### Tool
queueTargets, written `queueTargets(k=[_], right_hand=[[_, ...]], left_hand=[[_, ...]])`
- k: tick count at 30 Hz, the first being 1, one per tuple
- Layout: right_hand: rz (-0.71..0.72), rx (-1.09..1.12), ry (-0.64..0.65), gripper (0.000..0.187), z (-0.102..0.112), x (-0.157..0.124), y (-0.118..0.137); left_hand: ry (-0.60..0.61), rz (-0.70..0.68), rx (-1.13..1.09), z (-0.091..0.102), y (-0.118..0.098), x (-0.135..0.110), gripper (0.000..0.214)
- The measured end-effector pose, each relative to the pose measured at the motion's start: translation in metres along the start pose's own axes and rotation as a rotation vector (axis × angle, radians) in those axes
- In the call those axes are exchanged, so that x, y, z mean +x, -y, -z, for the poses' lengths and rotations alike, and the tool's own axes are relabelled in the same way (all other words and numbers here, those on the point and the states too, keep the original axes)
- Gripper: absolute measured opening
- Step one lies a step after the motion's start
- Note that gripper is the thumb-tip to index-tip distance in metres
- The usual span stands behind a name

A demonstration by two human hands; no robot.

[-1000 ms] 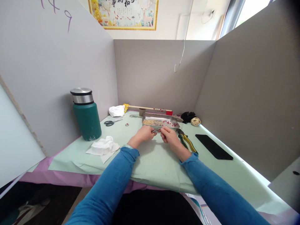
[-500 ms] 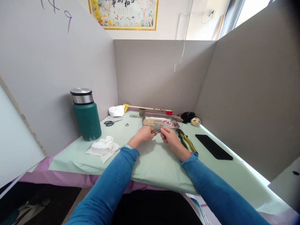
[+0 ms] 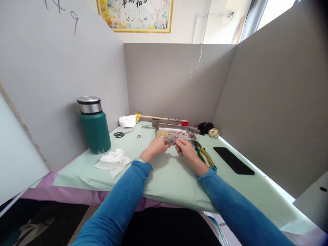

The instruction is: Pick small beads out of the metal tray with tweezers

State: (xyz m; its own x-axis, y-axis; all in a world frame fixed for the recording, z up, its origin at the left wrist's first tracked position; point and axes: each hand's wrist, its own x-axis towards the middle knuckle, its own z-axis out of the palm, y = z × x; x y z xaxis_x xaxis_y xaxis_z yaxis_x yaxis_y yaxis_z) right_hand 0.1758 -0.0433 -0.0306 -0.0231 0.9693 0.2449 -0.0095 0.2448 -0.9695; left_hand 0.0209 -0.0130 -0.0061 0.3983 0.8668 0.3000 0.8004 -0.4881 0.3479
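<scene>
My left hand (image 3: pixel 159 146) is closed around slim metal tweezers (image 3: pixel 170 140), whose tips point right. Thumb and fingers of my right hand (image 3: pixel 183 148) are pinched together at those tips; whatever they hold is too small to make out. Just beyond both hands sits a metal tray (image 3: pixel 174 127) of small beads, gold on the left, pale in the middle, red and pink on the right. Pliers (image 3: pixel 204 155) with yellow and green handles lie beside my right wrist.
At the left stand a green bottle (image 3: pixel 95 131) and a crumpled tissue (image 3: pixel 114 160). Scissors (image 3: pixel 123 134) and a small beaded piece (image 3: pixel 138 136) lie farther back. A black phone-like slab (image 3: pixel 233 160) is at the right. A wooden stick (image 3: pixel 161 118) runs along the back, and partition walls enclose the table.
The tweezers have shifted very slightly at the fingertips. Both hands stay in nearly the same place, and the things on the table have not moved.
</scene>
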Motion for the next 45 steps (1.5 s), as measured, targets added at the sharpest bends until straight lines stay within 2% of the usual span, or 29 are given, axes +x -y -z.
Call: queueTargets(k=[6,13,18,20,22,24,26,38,45], right_hand=[[-0.002,-0.017,-0.002,0.023,0.000,0.000,0.001],[0.159,-0.208,-0.006,0.030,0.003,0.000,-0.002],[0.165,-0.207,0.019,0.030,0.003,0.000,-0.002],[0.165,-0.187,0.021,0.029,0.003,0.000,-0.002],[0.165,-0.172,0.004,0.026,0.002,0.000,-0.003],[0.160,-0.163,-0.019,0.023,0.002,0.002,-0.004],[0.151,-0.162,-0.038,0.022,0.002,0.003,-0.006],[0.096,-0.131,-0.037,0.019,0.001,0.003,-0.006],[0.113,-0.125,-0.053,0.020,0.002,0.006,-0.009]], left_hand=[[0.035,0.005,-0.041,0.002,0.000,0.000,0.026],[0.095,-0.004,-0.156,0.006,-0.004,-0.003,0.026],[0.185,0.041,-0.260,0.008,-0.006,-0.006,0.027],[0.170,0.019,-0.249,0.007,-0.005,-0.005,0.026],[0.104,-0.029,-0.188,0.004,-0.003,-0.003,0.024],[0.032,-0.033,-0.090,0.001,0.000,0.000,0.025],[0.016,-0.021,-0.036,-0.002,0.003,0.002,0.024],[0.033,-0.026,-0.011,-0.005,0.004,0.002,0.023],[0.041,-0.039,0.014,-0.005,0.005,0.002,0.023]])
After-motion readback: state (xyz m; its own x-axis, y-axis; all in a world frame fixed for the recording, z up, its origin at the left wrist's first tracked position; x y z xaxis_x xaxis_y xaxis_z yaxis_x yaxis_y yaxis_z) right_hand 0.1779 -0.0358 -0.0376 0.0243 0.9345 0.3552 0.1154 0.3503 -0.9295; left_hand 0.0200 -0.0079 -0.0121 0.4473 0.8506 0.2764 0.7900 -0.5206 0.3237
